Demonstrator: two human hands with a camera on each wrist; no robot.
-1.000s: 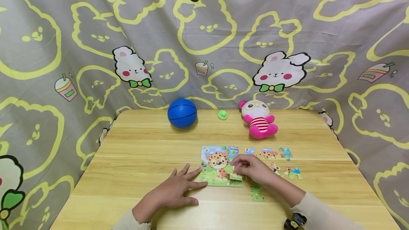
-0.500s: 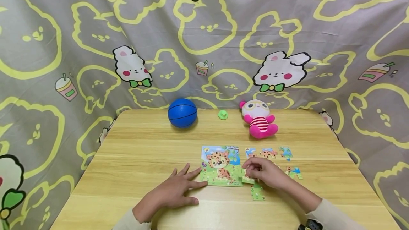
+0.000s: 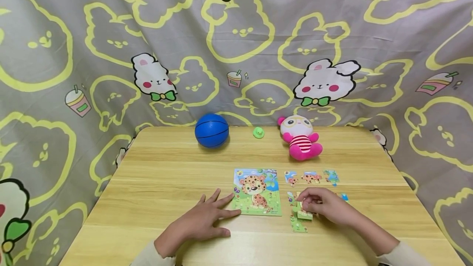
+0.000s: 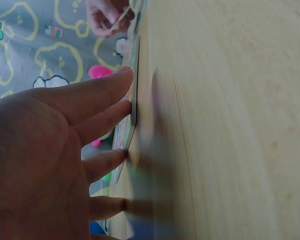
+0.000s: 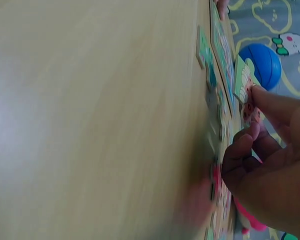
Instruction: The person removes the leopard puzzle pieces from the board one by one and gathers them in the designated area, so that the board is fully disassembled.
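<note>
A puzzle board with a spotted leopard cub picture lies flat on the table. My left hand rests at its left side with fingers spread, and in the left wrist view the fingertips touch the board's edge. To the right of the board, my right hand pinches a puzzle piece between thumb and fingers. That piece is raised and tilted over loose puzzle pieces, hiding part of them. In the right wrist view, the held puzzle piece shows green ground and spotted fur.
More loose pieces lie in a row behind my right hand, and another piece is partly hidden by it. Along the table's back stand a blue ball, a green toy duck and a pink plush panda. A patterned curtain hangs behind.
My right hand has carried the pinched puzzle piece rightward, from over the board's lower right corner to above the loose pieces. The left hand has stayed in place.
</note>
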